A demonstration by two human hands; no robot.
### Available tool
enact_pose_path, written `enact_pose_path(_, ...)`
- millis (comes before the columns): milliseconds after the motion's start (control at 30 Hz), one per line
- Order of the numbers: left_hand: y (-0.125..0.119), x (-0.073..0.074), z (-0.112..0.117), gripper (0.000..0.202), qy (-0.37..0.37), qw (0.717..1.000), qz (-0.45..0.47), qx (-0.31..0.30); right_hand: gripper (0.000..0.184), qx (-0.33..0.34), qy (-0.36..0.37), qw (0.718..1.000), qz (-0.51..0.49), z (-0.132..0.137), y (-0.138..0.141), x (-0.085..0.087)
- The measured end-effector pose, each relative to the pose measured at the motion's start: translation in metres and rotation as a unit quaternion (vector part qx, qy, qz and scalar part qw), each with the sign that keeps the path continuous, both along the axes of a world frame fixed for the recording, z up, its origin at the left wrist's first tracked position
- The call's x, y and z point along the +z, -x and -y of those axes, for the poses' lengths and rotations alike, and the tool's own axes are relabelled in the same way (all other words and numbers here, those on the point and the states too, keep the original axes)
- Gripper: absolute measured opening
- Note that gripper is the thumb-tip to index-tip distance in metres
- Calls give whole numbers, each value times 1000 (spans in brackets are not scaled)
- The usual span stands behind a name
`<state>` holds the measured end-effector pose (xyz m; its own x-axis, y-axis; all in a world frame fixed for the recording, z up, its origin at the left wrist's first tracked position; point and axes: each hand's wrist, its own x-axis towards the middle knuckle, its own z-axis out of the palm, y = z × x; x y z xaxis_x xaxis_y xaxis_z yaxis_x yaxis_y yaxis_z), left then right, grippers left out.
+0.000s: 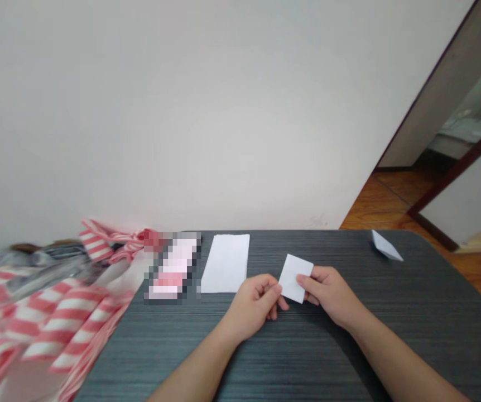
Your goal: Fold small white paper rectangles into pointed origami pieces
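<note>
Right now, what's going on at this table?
A person holds a small white rectangular paper between both hands above a dark grey wood-grain table. The left hand pinches its lower left corner, the right hand its right edge. A larger white paper sheet lies behind, a folded white paper scrap sits far right, and red-and-white striped cloth lies left.

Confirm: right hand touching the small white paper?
Touching. Head view: right hand pinches the small white paper at its right edge.
</note>
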<state>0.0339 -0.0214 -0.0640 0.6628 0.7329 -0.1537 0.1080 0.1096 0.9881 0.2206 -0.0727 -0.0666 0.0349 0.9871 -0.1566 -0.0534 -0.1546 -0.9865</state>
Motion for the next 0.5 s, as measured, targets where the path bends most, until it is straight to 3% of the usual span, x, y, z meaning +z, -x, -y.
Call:
enact_pose_path(233,-1,6,1,27,-12,1000,-19,-4,33,42,-6,998,48,0,6,-3)
enact_pose_path(500,0,4,0,29,-1,1000,-14,2,35,-11,-37,997,62,-1,-1,-7)
